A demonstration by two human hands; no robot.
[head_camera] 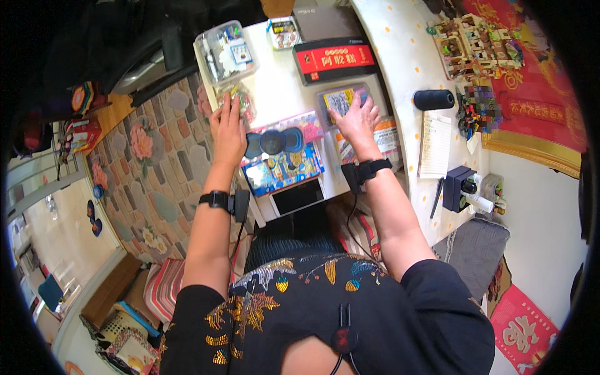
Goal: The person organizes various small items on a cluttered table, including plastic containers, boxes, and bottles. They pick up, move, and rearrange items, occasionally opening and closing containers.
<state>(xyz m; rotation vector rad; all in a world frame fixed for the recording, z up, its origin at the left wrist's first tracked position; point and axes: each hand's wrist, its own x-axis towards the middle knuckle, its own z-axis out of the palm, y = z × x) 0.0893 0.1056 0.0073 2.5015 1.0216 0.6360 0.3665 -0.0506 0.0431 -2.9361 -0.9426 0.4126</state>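
My left hand [228,133] lies at the left edge of the small white table, its extended fingers on a clear plastic bag [246,101] of small colourful pieces. Whether it pinches the bag is hidden. Spread wide, my right hand [360,123] rests over a clear plastic case [324,105] with a yellow printed card [338,102] inside. Between my hands are a pink patterned box [307,125] and a blue illustrated box [286,168]. A dark blue three-lobed object [273,141] lies across them.
A white smartphone [298,197] lies at the near edge. Farther back stand a clear tub [227,54] of stationery and a black-and-red box [335,60]. On the spotted tablecloth [398,61] to the right are a black cylinder [433,99], a notepad [434,145] and brick models [478,47].
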